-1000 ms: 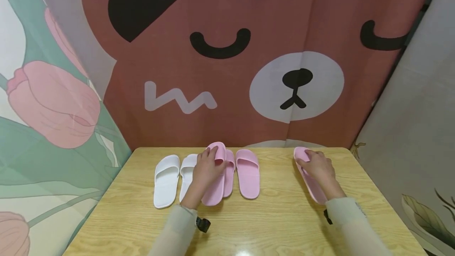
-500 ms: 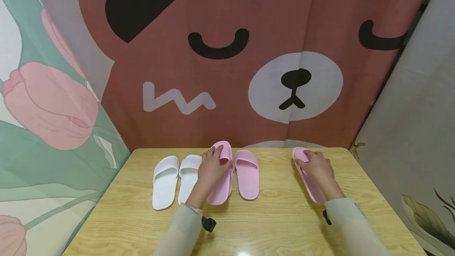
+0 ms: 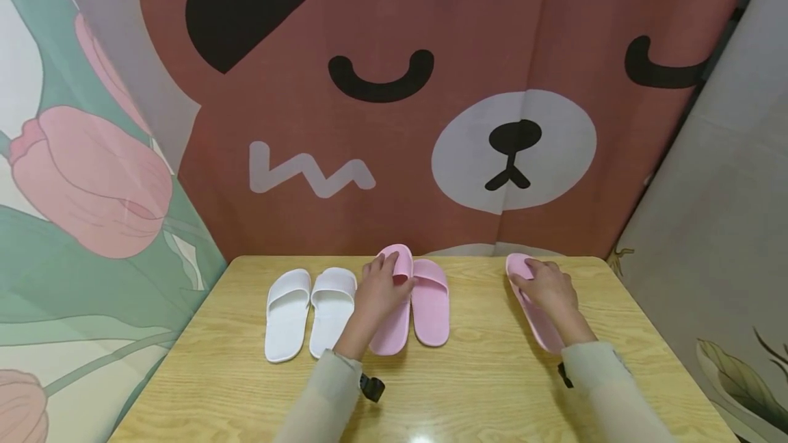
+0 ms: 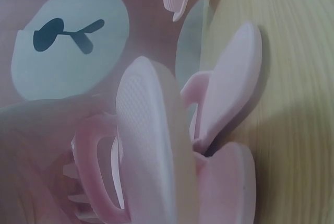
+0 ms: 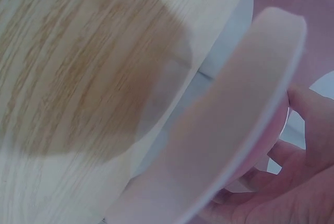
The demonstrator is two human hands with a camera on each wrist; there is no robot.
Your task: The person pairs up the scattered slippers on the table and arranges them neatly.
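Note:
My left hand (image 3: 380, 292) grips a pink slide slipper (image 3: 392, 333) by its strap, raised a little above the table. Beneath and beside it, another pink slipper (image 3: 432, 313) lies on the table. A further pink slipper (image 4: 232, 182) shows in the left wrist view under the held one; the head view hides it. On the right, my right hand (image 3: 546, 289) holds a pink slipper (image 3: 542, 327) at its strap end, tilted and off the tabletop. Its pale sole edge (image 5: 229, 109) fills the middle of the right wrist view.
Two white slippers, a left one (image 3: 287, 316) and a right one (image 3: 333, 313), lie side by side on the left of the wooden table (image 3: 468, 388). A bear-print curtain (image 3: 394, 135) hangs behind the table's back edge. Printed cloths hang at both sides.
My left hand has carried its slipper to the right, uncovering the right white slipper and covering the left of the two pink ones on the table. My right hand has barely moved.

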